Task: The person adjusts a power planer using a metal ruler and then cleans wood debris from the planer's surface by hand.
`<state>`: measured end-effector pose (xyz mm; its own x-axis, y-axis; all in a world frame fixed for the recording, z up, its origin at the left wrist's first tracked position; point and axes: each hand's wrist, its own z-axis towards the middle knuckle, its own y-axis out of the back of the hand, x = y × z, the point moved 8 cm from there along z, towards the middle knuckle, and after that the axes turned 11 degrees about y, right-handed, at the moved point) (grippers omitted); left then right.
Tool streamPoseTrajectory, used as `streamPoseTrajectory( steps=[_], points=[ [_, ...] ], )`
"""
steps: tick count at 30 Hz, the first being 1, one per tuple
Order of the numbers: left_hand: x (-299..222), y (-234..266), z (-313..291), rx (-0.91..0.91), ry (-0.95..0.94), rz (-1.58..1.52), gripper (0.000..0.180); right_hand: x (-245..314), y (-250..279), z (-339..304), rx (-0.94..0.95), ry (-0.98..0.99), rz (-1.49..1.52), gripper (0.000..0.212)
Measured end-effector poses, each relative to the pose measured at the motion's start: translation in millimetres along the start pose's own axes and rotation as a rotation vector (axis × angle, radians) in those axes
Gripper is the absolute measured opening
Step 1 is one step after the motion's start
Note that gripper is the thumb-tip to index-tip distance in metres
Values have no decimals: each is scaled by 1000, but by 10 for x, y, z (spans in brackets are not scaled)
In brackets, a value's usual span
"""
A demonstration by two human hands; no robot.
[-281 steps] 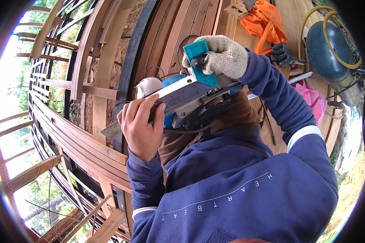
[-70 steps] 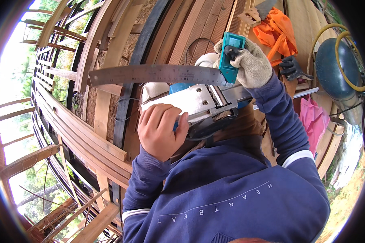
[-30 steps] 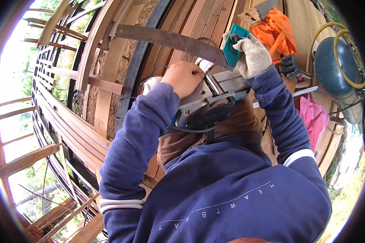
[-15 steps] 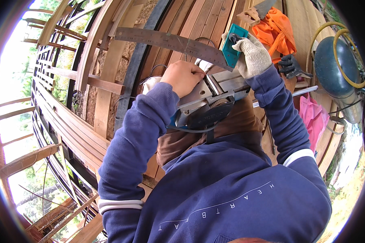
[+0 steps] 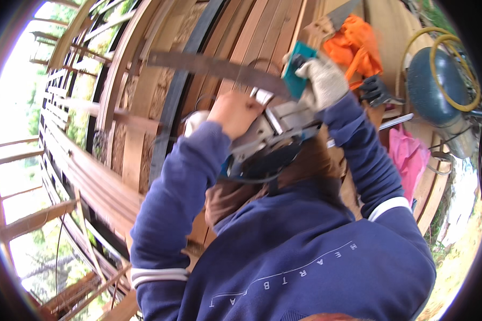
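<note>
My right hand (image 5: 326, 84), in a pale knitted glove, is closed on the teal handle (image 5: 296, 69) of a tool with a long flat brown metal blade (image 5: 214, 68). The blade reaches left across the far side of my lap. My bare left hand (image 5: 233, 114) has its fingers curled together at a power tool (image 5: 261, 132) that looks like an electric planer, lying with its metal plate up on my lap. Its dark rounded side (image 5: 270, 160) faces me. Whether the left fingers pinch anything is hidden. Something pale (image 5: 196, 122) shows beside the left wrist.
Right of my right hand lie an orange cloth (image 5: 353, 45), a handsaw (image 5: 326, 24), a black glove (image 5: 377, 90) and a pink cloth (image 5: 407, 155). A dark tank (image 5: 434, 80) with a yellow hose (image 5: 449, 104) stands farther right. Wooden boards (image 5: 265, 27) extend ahead; timber framing (image 5: 85, 155) is at left.
My whole view has shifted slightly and blurred. The teal-handled tool's blade sits a little lower and nearer my left hand. Both hands keep their grips and stay by the power tool.
</note>
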<state>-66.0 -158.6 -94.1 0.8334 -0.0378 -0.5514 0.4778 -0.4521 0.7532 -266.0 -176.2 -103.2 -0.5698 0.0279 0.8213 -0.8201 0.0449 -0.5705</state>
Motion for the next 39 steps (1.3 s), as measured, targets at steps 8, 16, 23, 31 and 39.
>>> streamPoseTrajectory(
  steps=[8, 16, 23, 31, 39],
  points=[
    [121, 42, -195, -39, 6, -132, 47, -270, -184, 83, 20, -5, 12, 23],
    [-355, -42, -261, 133, -92, 54, 78, -285, 87, 85, 23, -9, 24, 20],
    [-306, -55, -244, 114, -133, 83, 76, -339, 41, 141, 22, -3, -23, 18],
    [-368, -62, -255, 144, -115, 135, 73, -312, 29, 115, -12, 24, -7, 16],
    [-299, -86, -207, 109, -102, 132, 66, -234, -3, 55, 16, 18, -24, 15]
  ],
)
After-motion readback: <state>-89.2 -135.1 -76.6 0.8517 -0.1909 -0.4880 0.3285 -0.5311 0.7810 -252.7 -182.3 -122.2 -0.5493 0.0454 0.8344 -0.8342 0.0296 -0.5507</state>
